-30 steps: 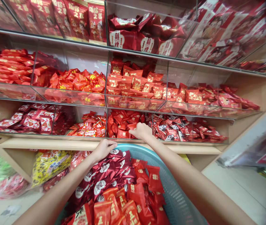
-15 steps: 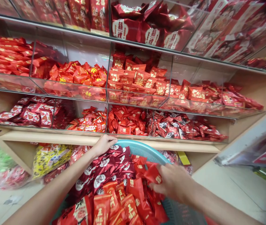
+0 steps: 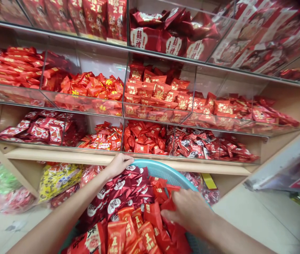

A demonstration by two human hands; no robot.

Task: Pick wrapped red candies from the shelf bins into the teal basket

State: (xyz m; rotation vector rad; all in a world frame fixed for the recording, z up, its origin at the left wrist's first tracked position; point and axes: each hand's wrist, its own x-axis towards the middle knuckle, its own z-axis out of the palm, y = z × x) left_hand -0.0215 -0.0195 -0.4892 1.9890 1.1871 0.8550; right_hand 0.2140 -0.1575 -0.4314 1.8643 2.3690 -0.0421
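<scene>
A teal plastic basket (image 3: 163,166) stands against the lowest shelf board, heaped with snack packets. My left hand (image 3: 119,165) is closed over its far rim, thumb side toward the packets. At the basket's right, my right hand (image 3: 189,208) has its fingers curled round a red snack packet (image 3: 169,204), partly hidden by the hand. Dark maroon packets (image 3: 119,185) with white round labels fill the back left. Orange-red packets (image 3: 116,234) with gold characters lie at the front middle, and a larger red and cream packet (image 3: 93,240) lies at the front left.
Shelves with clear dividers (image 3: 126,88) rise ahead, their bins holding red wrapped snacks (image 3: 146,135). Below the bottom board (image 3: 60,155) are a yellow bag (image 3: 58,180) and other plastic bags (image 3: 14,199). Pale floor tiles (image 3: 266,215) show at the right.
My right hand has shifted slightly left and down over the red packets, covering more of the one at its fingers. My left hand stays on the rim. The view has shifted slightly.
</scene>
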